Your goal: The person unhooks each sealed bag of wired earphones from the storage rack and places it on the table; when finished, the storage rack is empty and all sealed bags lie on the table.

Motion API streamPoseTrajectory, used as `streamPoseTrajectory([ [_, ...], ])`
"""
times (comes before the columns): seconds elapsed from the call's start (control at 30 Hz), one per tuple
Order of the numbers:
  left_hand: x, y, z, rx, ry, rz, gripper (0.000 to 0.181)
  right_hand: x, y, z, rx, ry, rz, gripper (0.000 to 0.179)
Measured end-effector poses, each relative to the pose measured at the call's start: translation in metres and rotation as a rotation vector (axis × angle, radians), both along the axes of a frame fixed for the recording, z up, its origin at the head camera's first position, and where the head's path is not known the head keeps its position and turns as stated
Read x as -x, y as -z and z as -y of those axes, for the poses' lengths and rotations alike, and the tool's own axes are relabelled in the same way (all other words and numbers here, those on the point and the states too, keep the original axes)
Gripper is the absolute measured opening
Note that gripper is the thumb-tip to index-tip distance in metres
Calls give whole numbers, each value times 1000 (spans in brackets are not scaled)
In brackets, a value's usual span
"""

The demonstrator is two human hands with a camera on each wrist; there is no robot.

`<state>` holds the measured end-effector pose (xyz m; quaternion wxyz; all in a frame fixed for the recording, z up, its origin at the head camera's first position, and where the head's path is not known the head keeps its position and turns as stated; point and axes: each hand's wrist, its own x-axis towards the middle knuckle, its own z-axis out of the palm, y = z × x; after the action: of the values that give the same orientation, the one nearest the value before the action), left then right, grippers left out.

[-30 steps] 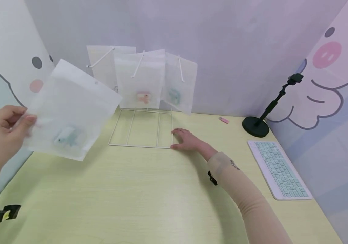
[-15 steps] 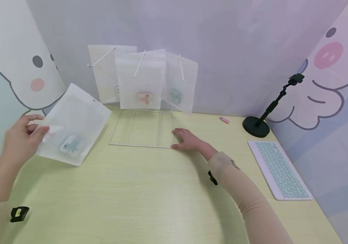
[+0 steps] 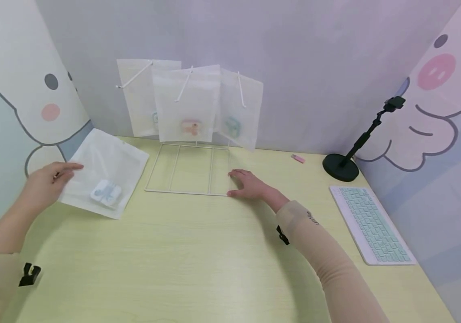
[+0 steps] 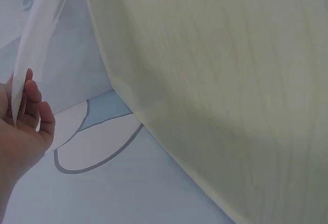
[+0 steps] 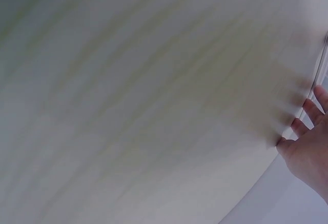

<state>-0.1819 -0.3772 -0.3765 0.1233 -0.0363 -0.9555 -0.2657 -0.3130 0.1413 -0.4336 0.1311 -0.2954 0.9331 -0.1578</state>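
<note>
frosted plastic is making up the flat pouch [image 3: 109,157] that the left hand [image 3: 48,184] is holding at a tilt over the left side of the table [image 3: 198,260], near the white wire rack [image 3: 187,193]. grip: thumb & fingers are pinching the pouch's left edge w/ next to no gap beyond the film; the right hand [image 3: 250,185] is resting on the rack's right side wire, fingers apart, not wrapping it. (can't tell if the pouch's lower corner is touching the table.)

pouch is prob. weighing v. little: film is looking thin, smooth, a bit slippery, bendy but holding its sheet shape. the blue-&-white piece [image 3: 106,193] inside is sitting low, so the bottom is likely pulling down; it's looking stiffer, maybe hard plastic, fragility unclear. best hold: edges or top strip, away from the piece, pinching lightly so it's not creasing.

rack is showing slim, rigid-looking rods, its angled hooks [image 3: 184,85] bearing similar pouches [image 3: 202,98]; table is showing pale, streaky wood grain.
</note>
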Motion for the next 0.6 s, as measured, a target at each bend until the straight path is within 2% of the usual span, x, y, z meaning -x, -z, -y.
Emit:
streamPoseTrajectory([
  [0.17, 8, 7, 7, 51, 56, 94, 39, 1, 1, -1, 4, -1, -7, 80],
  [0.37, 17, 15, 16, 174, 100, 190, 74, 1, 2, -1, 3, 2, 1, 79],
  [0.53, 19, 21, 17, 306, 73, 259, 91, 1, 2, -1, 2, 6, 9, 78],
  [0.6, 19, 24, 17, 331, 56, 293, 95, 1, 2, 0, 5, 5, 7, 78],
])
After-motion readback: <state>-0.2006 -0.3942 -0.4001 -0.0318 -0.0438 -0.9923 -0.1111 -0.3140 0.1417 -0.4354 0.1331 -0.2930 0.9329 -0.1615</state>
